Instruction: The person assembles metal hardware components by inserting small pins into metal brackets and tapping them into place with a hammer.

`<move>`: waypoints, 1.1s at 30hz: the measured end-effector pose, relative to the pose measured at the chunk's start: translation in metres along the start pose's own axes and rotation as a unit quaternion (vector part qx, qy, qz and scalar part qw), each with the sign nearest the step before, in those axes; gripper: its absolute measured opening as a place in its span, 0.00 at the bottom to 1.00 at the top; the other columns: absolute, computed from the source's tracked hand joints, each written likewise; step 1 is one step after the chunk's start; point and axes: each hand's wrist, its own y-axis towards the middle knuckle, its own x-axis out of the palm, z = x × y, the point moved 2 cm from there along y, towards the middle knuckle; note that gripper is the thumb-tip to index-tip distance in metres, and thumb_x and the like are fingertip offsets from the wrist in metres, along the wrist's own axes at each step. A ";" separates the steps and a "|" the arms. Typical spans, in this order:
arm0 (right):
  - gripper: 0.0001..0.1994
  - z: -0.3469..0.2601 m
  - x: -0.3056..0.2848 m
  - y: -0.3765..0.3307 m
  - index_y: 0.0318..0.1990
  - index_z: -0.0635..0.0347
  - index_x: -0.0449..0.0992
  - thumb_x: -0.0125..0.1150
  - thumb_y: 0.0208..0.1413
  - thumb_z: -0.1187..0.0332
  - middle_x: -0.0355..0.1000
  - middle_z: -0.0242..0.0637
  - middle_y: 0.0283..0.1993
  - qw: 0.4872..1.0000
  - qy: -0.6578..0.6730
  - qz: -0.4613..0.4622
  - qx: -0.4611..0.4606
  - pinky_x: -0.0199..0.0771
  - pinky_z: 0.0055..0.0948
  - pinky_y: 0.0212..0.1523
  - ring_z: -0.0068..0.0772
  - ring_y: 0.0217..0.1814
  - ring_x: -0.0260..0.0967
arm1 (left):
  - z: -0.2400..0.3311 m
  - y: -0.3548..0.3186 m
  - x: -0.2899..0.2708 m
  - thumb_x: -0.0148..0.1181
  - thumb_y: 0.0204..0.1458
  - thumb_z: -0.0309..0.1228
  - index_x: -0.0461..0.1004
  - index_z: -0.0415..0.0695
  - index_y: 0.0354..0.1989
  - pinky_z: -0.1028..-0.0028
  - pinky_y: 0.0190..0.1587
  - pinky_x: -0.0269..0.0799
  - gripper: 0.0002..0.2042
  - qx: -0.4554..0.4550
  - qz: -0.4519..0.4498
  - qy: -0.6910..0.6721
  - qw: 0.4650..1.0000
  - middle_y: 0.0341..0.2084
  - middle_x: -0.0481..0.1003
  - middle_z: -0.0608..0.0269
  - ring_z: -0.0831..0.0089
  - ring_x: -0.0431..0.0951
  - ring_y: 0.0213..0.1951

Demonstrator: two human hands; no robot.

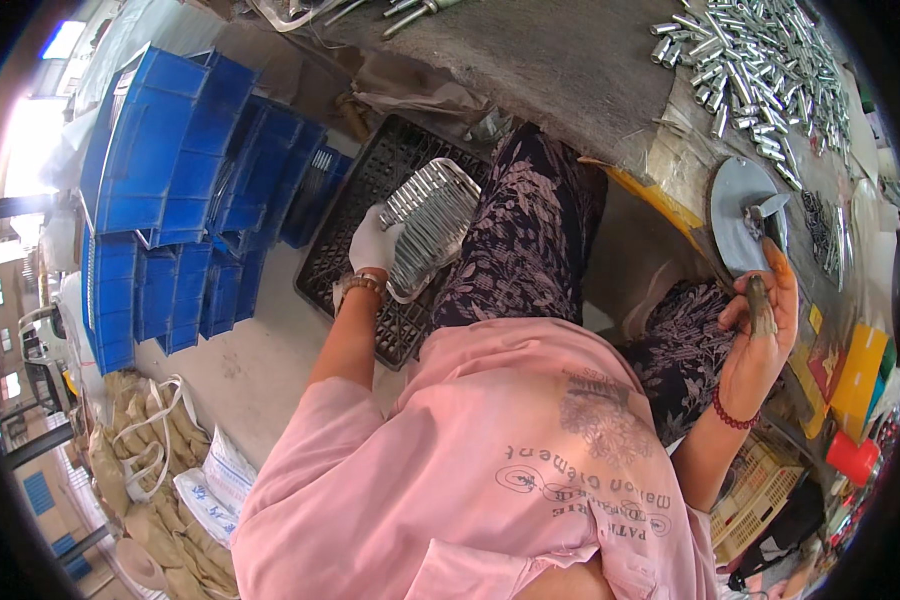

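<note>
- Left hand (372,243), gloved in white, reaches down with the arm stretched out and grips the edge of a metal scoop (432,222) full of silvery rods, above a black crate (345,240).
- Right hand (760,330), bare, is raised with fingers curled around a small dark rod (760,305), just below a grey disc (740,215) at the workbench edge.

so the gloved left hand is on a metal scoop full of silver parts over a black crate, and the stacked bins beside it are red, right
Not quite: the stacked bins are blue, not red. The head view shows the rest as you say: the gloved left hand grips the metal scoop loaded with silver parts, above the black crate.
</note>
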 end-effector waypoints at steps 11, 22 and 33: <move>0.20 -0.020 0.010 -0.002 0.68 0.67 0.73 0.54 0.72 0.74 0.78 0.36 0.42 0.999 -0.011 0.013 0.036 0.72 0.20 0.28 0.18 0.28 0.72 | 0.004 0.012 -0.002 0.73 0.57 0.46 0.76 0.49 0.67 0.54 0.59 0.77 0.30 -0.014 0.003 0.016 1.000 0.53 0.83 0.44 0.44 0.82 0.57; 0.21 -0.023 0.007 -0.007 0.65 0.63 0.76 0.53 0.67 0.82 0.78 0.32 0.44 0.986 0.109 -0.059 0.109 0.76 0.19 0.35 0.17 0.33 0.75 | 0.297 -0.041 -0.127 0.68 0.65 0.30 0.84 0.40 0.48 0.68 0.44 0.78 0.09 0.442 0.117 -0.258 0.851 0.42 0.85 0.62 0.75 0.81 0.38; 0.18 -0.049 -0.025 -0.024 0.61 0.62 0.79 0.62 0.64 0.83 0.81 0.32 0.46 0.996 0.013 -0.073 0.045 0.80 0.22 0.43 0.17 0.44 0.76 | 0.472 -0.070 -0.035 0.69 0.59 0.43 0.78 0.49 0.58 0.58 0.47 0.79 0.21 0.584 0.022 0.043 0.811 0.41 0.83 0.53 0.53 0.84 0.43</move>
